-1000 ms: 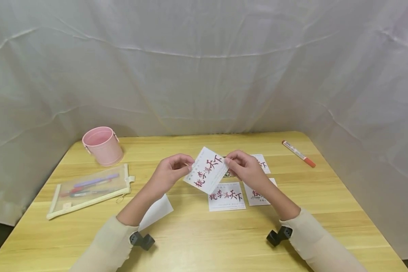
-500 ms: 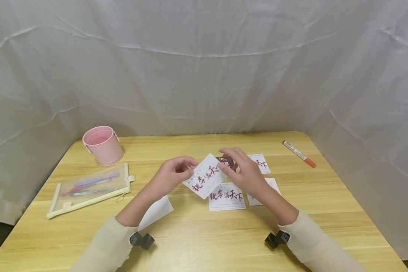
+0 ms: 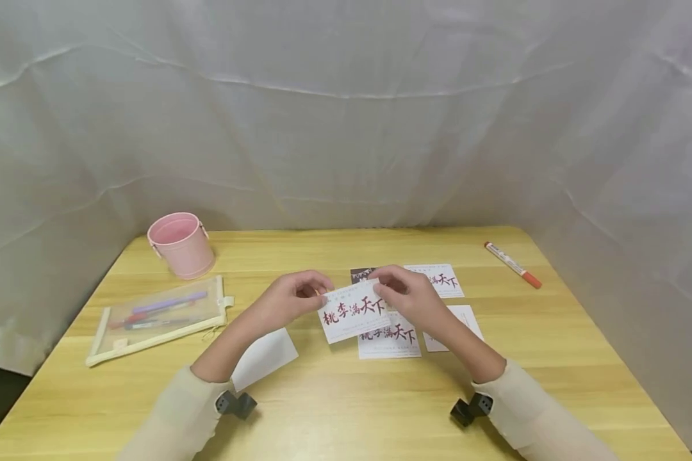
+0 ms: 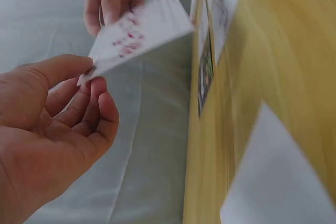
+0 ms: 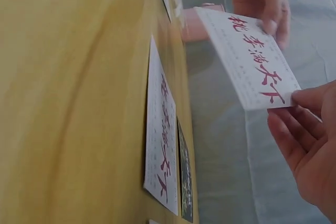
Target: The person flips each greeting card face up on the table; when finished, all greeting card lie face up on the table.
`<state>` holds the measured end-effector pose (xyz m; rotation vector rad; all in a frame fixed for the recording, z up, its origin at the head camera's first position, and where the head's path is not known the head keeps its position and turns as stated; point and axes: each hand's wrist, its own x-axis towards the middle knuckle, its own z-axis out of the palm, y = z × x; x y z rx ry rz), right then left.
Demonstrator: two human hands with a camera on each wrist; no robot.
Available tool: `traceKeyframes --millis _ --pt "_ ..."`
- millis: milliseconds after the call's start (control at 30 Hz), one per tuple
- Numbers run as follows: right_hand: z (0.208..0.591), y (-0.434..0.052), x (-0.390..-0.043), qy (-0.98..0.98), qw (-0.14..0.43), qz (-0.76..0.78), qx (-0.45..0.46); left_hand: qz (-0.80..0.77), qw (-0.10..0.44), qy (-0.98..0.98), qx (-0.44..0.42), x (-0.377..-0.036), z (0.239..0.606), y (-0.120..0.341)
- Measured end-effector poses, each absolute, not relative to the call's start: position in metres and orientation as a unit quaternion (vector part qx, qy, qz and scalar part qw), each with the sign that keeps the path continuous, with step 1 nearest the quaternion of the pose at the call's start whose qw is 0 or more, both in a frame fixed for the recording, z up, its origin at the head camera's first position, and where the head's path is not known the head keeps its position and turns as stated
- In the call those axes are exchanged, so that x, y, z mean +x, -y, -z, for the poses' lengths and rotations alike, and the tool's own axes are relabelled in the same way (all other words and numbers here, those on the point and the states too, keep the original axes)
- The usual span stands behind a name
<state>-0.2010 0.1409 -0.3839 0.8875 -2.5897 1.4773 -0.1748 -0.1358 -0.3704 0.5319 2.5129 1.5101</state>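
Note:
A white card with red brush characters (image 3: 352,312) is held up over the table, its printed face toward me. My left hand (image 3: 285,302) pinches its upper left corner between thumb and fingers. At the upper right corner my right hand (image 3: 413,299) pinches it too, as the right wrist view also shows. Below it lies a matching card (image 5: 161,142), partly covered in the head view. A dark printed card (image 3: 362,275) shows behind the held one. Another red-lettered card (image 3: 448,283) lies farther right, and a white card (image 3: 466,321) is partly hidden by my right forearm.
A blank white card (image 3: 265,360) lies beside my left forearm. Farther left are a clear zip pouch (image 3: 170,304) with several pens and a pink bucket (image 3: 183,253). A red-capped marker (image 3: 513,264) lies at the right. Pale curtain (image 3: 346,160) surrounds the table's back and sides.
The held card has turned from a slanted diagonal to nearly level. My right hand loosened its fingers midway and now pinches the corner again; my left hand kept its hold.

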Motion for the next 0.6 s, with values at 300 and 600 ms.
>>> traceKeyframes --millis 300,600 --pt "0.390 -0.113 -0.238 0.838 -0.061 -0.470 0.270 -0.490 0.071 -0.858 0.140 -0.201 0.375 0.172" --pt "0.411 -0.081 -0.287 0.879 -0.106 -0.380 0.267 -0.466 0.094 -0.872 0.112 -0.245 0.394 0.196"
